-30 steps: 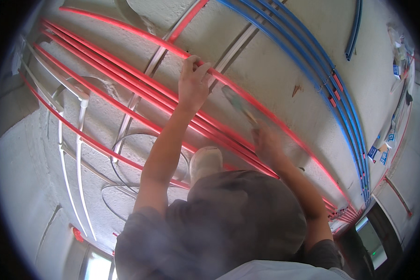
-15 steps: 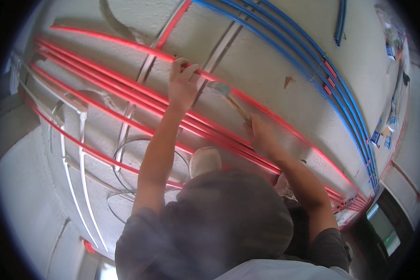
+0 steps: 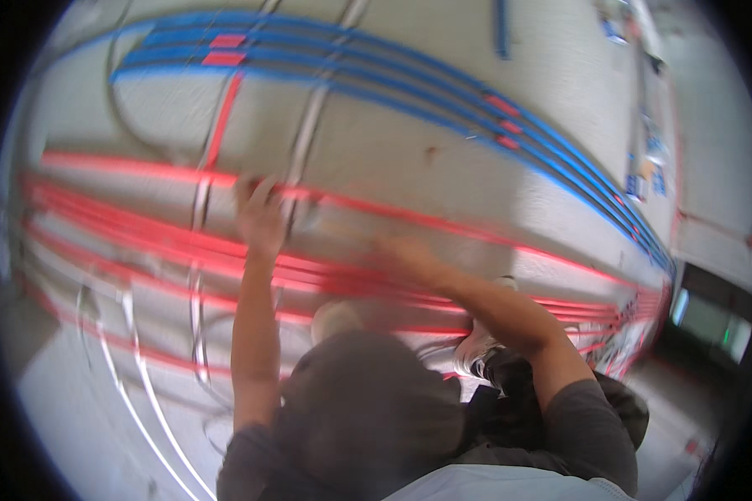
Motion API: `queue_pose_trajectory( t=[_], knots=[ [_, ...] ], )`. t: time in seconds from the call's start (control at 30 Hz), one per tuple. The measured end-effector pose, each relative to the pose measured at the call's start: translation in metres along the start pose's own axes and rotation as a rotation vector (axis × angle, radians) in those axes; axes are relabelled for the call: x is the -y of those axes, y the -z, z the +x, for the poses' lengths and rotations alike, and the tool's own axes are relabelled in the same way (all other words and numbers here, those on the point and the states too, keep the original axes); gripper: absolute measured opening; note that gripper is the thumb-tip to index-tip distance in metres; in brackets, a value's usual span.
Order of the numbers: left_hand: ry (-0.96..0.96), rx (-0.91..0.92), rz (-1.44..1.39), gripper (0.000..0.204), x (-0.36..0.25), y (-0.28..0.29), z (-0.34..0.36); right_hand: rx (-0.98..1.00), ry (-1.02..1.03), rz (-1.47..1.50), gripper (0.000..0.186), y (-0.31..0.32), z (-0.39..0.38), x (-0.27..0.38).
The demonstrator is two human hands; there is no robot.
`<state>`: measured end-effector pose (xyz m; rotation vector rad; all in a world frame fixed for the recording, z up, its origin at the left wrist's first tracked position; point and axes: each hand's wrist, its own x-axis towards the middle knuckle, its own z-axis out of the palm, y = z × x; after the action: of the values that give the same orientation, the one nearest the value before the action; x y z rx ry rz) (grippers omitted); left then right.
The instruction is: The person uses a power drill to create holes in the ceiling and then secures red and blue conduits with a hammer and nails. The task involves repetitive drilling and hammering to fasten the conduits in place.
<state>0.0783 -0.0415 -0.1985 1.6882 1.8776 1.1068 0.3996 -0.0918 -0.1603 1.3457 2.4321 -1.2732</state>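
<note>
My left hand (image 3: 261,221) has its fingers curled over the outermost red pipe (image 3: 376,207), which runs lengthwise across the floor. To its right, my right hand (image 3: 405,257) is closed round the handle of a hammer (image 3: 347,236). Motion smears the hammer: its pale wooden handle is faint, and its head looks close to the red pipe beside my left hand. More red pipes (image 3: 154,227) run in a bundle nearer to me, below both hands.
Several blue pipes (image 3: 368,55) curve along the floor's far side, with short red pieces (image 3: 510,127) on them. Grey-white conduits (image 3: 313,117) cross beneath the pipes. White pipes (image 3: 146,371) stretch along the lower left. Small packages (image 3: 643,179) lie at the right. My shoes (image 3: 476,346) are among the red pipes.
The view has swung, so the blue pipes show farther left and lower. My left hand stays on the outer red pipe. The hammer and my right hand are now blurred by motion.
</note>
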Motion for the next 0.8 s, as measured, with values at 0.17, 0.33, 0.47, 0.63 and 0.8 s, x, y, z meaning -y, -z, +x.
queue_pose_trajectory(
  t=[0.17, 0.33, 0.47, 0.63, 0.8],
  knots=[
    [-0.005, -0.019, 0.044, 0.024, -0.012, 0.005, -0.001, 0.027, -0.204, 0.096, 0.02, 0.047, 0.0, 0.057],
    [0.083, 0.051, -0.141, 0.024, 0.0, 0.003, -0.008, 0.045, -0.087, -0.036, 0.023, 0.073, -0.013, 0.051],
    [-0.138, 0.005, 0.001, 0.017, -0.002, 0.009, 0.0, 0.228, -0.24, 0.005, 0.023, 0.105, -0.029, 0.026],
    [0.077, 0.052, -0.479, 0.019, -0.025, -0.009, 0.039, 0.298, -0.337, -0.119, 0.027, 0.133, -0.1, 0.017],
    [-0.222, 0.172, -0.253, 0.018, -0.056, -0.05, 0.11, 0.238, 0.012, -0.394, 0.041, 0.094, -0.172, -0.045]
  ],
)
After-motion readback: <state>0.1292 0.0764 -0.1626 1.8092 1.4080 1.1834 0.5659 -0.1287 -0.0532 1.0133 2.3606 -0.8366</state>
